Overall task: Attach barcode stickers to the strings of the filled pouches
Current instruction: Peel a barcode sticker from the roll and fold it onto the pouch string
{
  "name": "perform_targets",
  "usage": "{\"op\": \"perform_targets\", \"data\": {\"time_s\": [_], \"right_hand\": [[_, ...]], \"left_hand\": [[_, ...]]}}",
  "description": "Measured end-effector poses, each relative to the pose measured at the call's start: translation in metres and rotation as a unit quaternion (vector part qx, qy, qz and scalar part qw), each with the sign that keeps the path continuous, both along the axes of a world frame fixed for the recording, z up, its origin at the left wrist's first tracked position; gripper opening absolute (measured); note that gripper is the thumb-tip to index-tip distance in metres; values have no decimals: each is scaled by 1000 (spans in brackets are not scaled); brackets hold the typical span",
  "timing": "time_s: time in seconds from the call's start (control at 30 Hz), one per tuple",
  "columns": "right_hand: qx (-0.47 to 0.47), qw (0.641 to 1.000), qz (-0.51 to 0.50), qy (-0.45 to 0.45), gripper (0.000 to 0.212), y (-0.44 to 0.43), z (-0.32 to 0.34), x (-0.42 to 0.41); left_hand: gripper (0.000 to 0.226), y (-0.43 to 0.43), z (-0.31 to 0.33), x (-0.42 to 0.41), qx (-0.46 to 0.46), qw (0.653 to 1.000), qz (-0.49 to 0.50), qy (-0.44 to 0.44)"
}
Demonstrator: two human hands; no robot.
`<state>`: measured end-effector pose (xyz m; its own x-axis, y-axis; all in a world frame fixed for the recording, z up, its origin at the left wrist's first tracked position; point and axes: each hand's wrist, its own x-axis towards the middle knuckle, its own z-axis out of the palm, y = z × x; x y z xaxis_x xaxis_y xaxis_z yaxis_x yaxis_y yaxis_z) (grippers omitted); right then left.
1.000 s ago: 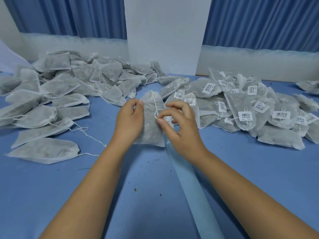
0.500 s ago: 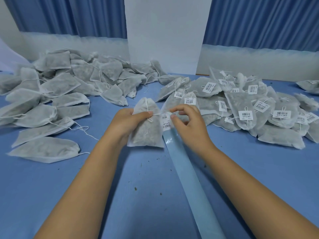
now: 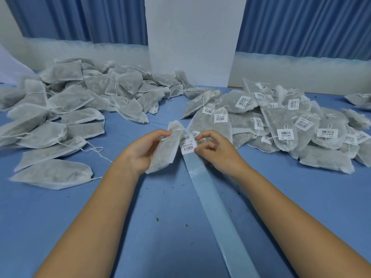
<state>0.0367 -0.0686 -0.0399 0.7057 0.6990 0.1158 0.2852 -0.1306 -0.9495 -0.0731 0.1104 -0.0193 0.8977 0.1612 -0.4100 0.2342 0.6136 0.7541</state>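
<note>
The left hand point(image 3: 143, 151) grips a filled white mesh pouch point(image 3: 166, 150) near its gathered neck, thumb and fingers closed around the upper part, the pouch hanging tilted with its bottom toward the wrist. Just to the right, the right hand point(image 3: 215, 149) has its thumb and forefinger pinched narrowly at the top edge of a barcode sticker point(image 3: 188, 144), which lies between the two hands, touching the pouch's right side. Whether the pouch's string runs under the sticker cannot be told.

The sticker sits at the far end of a long pale blue backing strip point(image 3: 218, 213), which runs from the hands down toward the lower right across the blue table point(image 3: 60, 227). Small dark crumbs dot the table near the strip.

Further out to the left lies a heap of unlabelled pouches point(image 3: 66, 109) with loose white strings. To the right, well apart from that heap, lies a pile of labelled pouches point(image 3: 281, 125), each carrying a white barcode tag. Behind stand blue curtains point(image 3: 301, 25) and a white panel point(image 3: 192, 37).
</note>
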Motion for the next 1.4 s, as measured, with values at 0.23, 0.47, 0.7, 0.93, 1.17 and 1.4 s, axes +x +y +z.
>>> {"op": "perform_targets", "data": {"time_s": [0.23,0.47,0.7,0.93,1.17,1.4], "right_hand": [[-24,959,-47,-279,22,0,-1,-10],[2,908,-25,-418,21,0,5,-13],[-10,884,-2,-468,21,-2,5,-11],[2,854,-10,-520,15,-3,5,-8],[35,879,-57,-472,7,-1,1,-8],[35,927,-51,-370,9,2,-1,-7]], "left_hand": [[46,0,-2,1,-47,998,-26,-29],[31,-3,0,-1,-59,997,-31,-43],[23,-7,3,-2,-56,998,-17,-38],[23,-9,4,-3,-55,998,-8,-37],[25,-1,2,-6,-8,997,-60,-56],[25,-3,3,-9,89,989,-115,-35]]}}
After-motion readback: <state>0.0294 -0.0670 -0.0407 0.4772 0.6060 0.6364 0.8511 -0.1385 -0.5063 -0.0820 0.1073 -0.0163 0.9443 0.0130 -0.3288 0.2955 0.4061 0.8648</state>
